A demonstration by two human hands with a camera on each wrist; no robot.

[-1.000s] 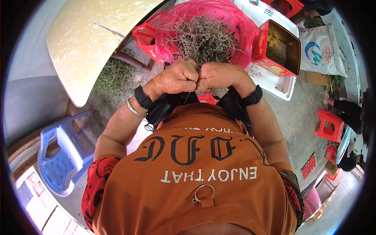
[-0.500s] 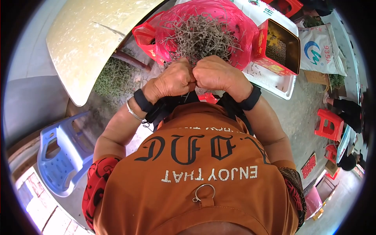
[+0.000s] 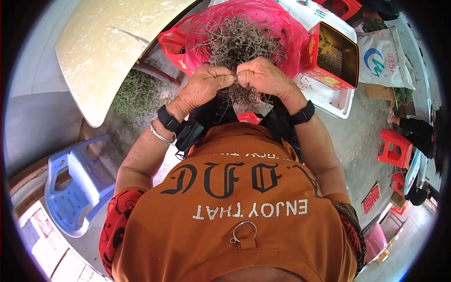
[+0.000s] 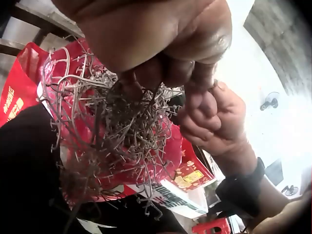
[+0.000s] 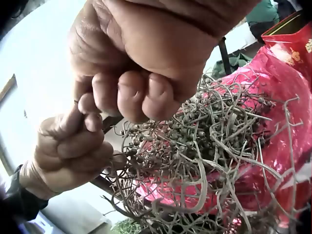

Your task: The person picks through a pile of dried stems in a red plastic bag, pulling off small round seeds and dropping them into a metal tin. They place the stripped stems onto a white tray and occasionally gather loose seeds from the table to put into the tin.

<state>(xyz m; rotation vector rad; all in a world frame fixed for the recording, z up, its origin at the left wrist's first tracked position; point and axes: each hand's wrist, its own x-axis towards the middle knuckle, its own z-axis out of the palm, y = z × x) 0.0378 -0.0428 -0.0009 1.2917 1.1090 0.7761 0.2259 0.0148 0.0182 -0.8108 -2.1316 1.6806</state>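
My left hand and right hand meet at the thumbs and forefingers, fingers curled in a pinch. Between them they grip dried plant stems, grey-brown and tangled, which show just under the knuckles; the exact bit pinched is hidden by the fingers. In the right wrist view small round pods cling to the thin stalks. Beyond my hands a big heap of the same dry stems fills a pink plastic bag. The left wrist view shows stems close below my left fingers.
A red box holding small round grains stands right of the bag, over a white foam tray. A red bag and a pale tabletop are on the left. Greenish stems lie on the floor, near a blue chair.
My fists, pressed together earlier, have lifted slightly forward and opened into a fingertip pinch. A tangle of stems now shows below them. My left hand has shifted a little left.
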